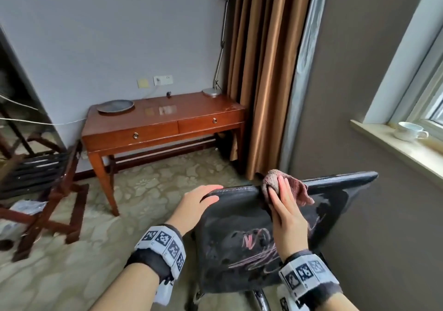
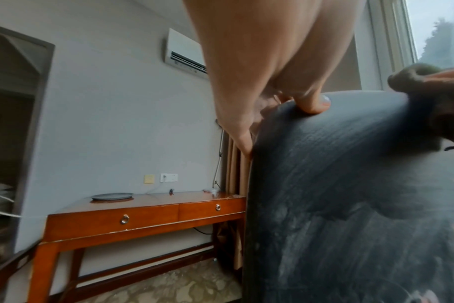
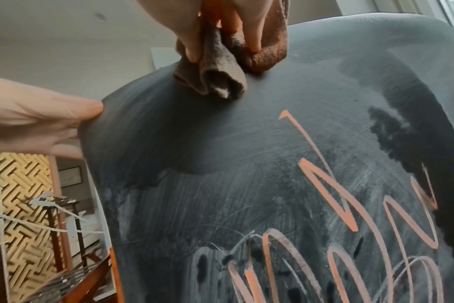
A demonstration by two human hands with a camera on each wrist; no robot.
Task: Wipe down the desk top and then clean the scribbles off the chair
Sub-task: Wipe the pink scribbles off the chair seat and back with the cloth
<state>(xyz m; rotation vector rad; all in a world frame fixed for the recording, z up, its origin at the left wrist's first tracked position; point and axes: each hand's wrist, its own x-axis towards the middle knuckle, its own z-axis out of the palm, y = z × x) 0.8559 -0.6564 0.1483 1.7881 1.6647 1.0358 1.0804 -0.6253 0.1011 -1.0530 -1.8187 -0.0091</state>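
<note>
1. Your right hand (image 1: 286, 209) pressed a brown cloth (image 1: 285, 186) against the top edge of the black chair back (image 1: 335, 205); fingers lay flat over it in the head view, and the right wrist view showed fingertips pinching bunched folds, so the grip was closed on the cloth.
2. Your left hand (image 1: 200, 204) held the chair's upper corner, to the left of the cloth hand: thumb on the near face, fingers curled over the top edge in the left wrist view.
3. The cloth draped over the rim, part behind the chair back, part on the near face under your fingers.
4. Orange scribbles (image 3: 350, 215) sat on the chair face below the cloth grip, well apart from it: zigzag and loops, no readable words.
5. Whitish smear streaks covered the face between the grip and the scribbles.
6. The wooden desk (image 1: 163, 128) stood beyond your left hand, against the wall, apart from the chair; grey plate (image 1: 115, 106) and lamp base (image 1: 212, 92) on top.
7. Wall sockets (image 1: 163, 80) above the desk, no legible text.
8. White cup (image 1: 410, 131) on the windowsill (image 1: 393, 147), up and right of the cloth hand.
9. Both wrists wore bands (image 1: 163, 241) with black-and-white square marker codes; no lettering readable.
</note>
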